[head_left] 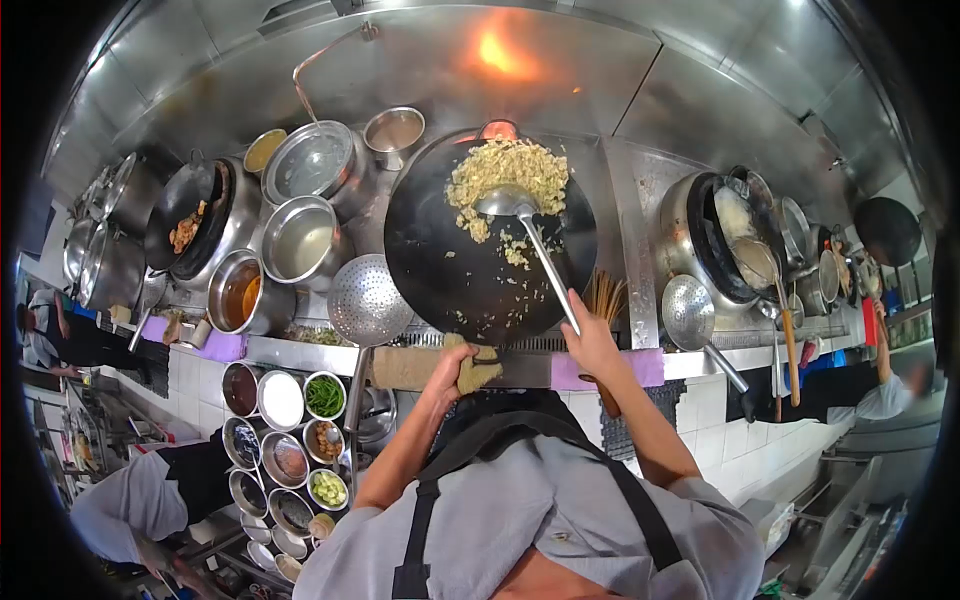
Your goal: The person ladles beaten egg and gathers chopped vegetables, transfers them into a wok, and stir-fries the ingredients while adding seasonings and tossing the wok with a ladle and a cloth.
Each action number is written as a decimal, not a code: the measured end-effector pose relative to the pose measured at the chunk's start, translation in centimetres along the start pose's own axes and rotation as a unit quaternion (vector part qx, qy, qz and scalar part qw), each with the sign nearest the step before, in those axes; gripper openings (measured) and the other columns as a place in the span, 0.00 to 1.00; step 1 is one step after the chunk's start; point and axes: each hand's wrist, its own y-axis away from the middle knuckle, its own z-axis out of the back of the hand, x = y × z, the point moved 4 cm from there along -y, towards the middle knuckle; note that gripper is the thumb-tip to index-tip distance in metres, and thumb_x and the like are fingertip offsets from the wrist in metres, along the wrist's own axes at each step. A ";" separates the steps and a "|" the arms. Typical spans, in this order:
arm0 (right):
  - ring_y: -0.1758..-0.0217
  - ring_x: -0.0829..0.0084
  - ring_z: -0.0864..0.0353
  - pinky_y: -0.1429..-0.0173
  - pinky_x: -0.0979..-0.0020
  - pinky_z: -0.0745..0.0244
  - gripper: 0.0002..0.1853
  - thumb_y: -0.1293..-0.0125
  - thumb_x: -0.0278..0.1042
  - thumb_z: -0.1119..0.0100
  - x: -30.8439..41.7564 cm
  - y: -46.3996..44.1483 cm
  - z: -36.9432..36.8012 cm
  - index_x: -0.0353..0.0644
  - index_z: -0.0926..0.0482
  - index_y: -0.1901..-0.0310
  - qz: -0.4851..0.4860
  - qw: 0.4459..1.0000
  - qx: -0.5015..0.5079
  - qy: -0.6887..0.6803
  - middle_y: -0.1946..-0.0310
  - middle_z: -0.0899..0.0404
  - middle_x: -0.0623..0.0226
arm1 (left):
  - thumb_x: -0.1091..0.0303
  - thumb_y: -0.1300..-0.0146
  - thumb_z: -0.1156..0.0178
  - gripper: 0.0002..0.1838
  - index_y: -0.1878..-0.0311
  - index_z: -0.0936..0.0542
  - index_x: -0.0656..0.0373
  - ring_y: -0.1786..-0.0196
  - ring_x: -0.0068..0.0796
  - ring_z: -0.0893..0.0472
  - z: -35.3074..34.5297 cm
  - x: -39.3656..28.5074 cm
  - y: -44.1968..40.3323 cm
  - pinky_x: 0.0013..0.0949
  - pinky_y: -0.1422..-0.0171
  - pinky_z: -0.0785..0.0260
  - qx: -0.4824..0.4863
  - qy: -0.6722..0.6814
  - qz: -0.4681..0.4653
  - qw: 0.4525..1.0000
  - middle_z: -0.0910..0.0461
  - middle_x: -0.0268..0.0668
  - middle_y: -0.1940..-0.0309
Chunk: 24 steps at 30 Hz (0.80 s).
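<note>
A large black wok (430, 240) stands on the stove in front of me. Pale yellow fried rice (510, 165) is heaped at its far side, with loose grains scattered down toward the near rim. My left hand (452, 368) is closed on a folded yellowish cloth (480, 372) at the wok's near edge; whatever lies under the cloth is hidden. In my right hand (592, 345) is the metal handle of a ladle (507, 200), whose bowl rests against the rice with its rounded back up.
Metal pots (300, 240) and a perforated strainer (370, 300) stand left of the wok. Ingredient bowls (282, 400) are at the lower left. A bamboo brush (604, 296) lies to the right, near another burner (690, 225). Co-workers (130, 505) stand at both sides. Flame glow shows behind the wok.
</note>
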 end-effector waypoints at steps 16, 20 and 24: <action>0.56 0.35 0.20 0.50 0.46 0.26 0.35 0.31 0.30 0.44 -2.0 -0.6 -1.5 0.34 0.42 0.24 -0.048 0.992 0.068 0.091 0.59 0.21 0.34 | 0.68 0.35 0.44 0.20 0.41 0.27 0.64 0.49 0.52 0.14 1.2 2.2 -4.8 0.51 0.45 0.15 0.009 -0.010 0.027 1.000 0.18 0.50 0.49; 0.56 0.36 0.20 0.51 0.45 0.25 0.39 0.34 0.24 0.44 0.5 3.8 2.7 0.36 0.45 0.22 -0.013 0.992 0.079 0.094 0.59 0.22 0.35 | 0.69 0.34 0.44 0.24 0.36 0.30 0.61 0.46 0.52 0.15 0.5 2.1 -3.8 0.59 0.46 0.17 0.019 0.025 -0.003 1.000 0.19 0.53 0.48; 0.56 0.37 0.18 0.50 0.45 0.22 0.44 0.37 0.21 0.46 -0.3 6.9 4.3 0.39 0.52 0.20 -0.114 0.946 0.204 0.225 0.56 0.22 0.35 | 0.65 0.33 0.43 0.17 0.46 0.27 0.67 0.46 0.55 0.16 -0.7 -3.5 -12.8 0.45 0.53 0.16 0.076 0.026 0.041 0.996 0.20 0.56 0.48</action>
